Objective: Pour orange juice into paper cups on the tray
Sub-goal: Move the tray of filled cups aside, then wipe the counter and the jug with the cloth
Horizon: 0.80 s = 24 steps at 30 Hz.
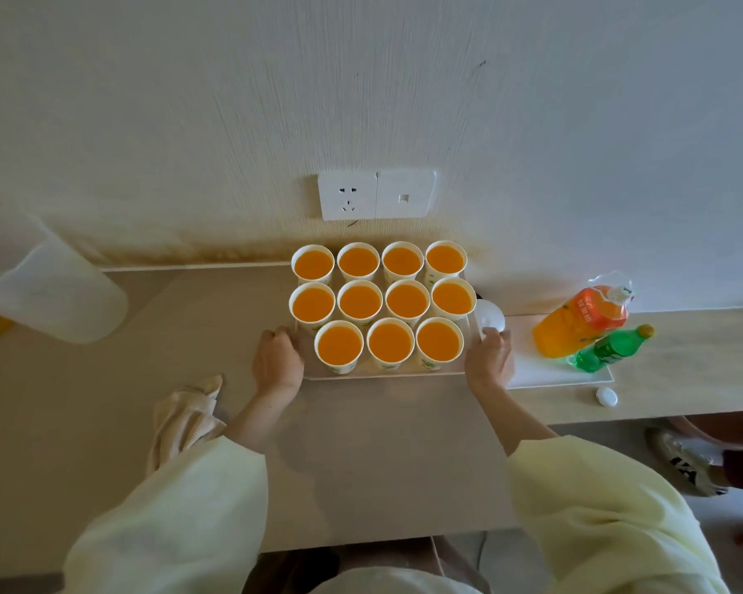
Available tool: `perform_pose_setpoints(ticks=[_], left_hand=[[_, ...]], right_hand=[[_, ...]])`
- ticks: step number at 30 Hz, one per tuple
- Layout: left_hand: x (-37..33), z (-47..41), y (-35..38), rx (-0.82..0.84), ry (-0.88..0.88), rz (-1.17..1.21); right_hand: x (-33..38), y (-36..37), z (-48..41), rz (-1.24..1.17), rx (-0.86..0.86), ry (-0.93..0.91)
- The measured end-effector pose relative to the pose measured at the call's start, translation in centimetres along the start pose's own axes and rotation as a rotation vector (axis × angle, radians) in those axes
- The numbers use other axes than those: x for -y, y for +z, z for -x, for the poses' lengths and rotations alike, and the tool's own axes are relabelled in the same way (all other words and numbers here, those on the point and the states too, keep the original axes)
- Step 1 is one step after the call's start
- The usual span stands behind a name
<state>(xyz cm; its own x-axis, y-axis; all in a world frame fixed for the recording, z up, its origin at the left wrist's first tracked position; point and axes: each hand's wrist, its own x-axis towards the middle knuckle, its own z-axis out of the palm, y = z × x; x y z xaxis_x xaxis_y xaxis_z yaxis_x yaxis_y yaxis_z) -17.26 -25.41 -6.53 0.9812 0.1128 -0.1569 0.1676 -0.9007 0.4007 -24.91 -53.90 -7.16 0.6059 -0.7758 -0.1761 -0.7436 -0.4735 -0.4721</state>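
Several white paper cups (390, 341) filled with orange juice stand in three rows on a pale tray (387, 375) against the wall. My left hand (276, 362) grips the tray's left edge and my right hand (490, 358) grips its right edge. An orange juice bottle (575, 321), partly full, stands to the right of the tray.
A green bottle (610, 349) leans beside the juice bottle on a white board (545, 370). A white cap (606, 396) lies near the counter's front edge. A crumpled cloth (185, 418) lies at the left, a translucent jug (48, 285) at the far left. A wall socket (348, 195) is behind the tray.
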Motion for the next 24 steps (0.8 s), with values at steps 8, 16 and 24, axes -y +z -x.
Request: perform_pose_setpoints(ticks=[8, 16, 24], left_hand=[[4.6, 2.8, -2.7, -0.059, 0.043, -0.097], [14.8, 6.4, -3.6, 0.115, 0.251, -0.307], [24.5, 7.2, -7.1, 0.293, 0.580, -0.254]], right_hand=[[-0.7, 1.7, 8.4, -0.099, -0.111, 0.103], [1.9, 7.2, 21.4, -0.116, -0.059, -0.038], [7.0, 14.5, 33.7, -0.003, 0.083, -0.321]])
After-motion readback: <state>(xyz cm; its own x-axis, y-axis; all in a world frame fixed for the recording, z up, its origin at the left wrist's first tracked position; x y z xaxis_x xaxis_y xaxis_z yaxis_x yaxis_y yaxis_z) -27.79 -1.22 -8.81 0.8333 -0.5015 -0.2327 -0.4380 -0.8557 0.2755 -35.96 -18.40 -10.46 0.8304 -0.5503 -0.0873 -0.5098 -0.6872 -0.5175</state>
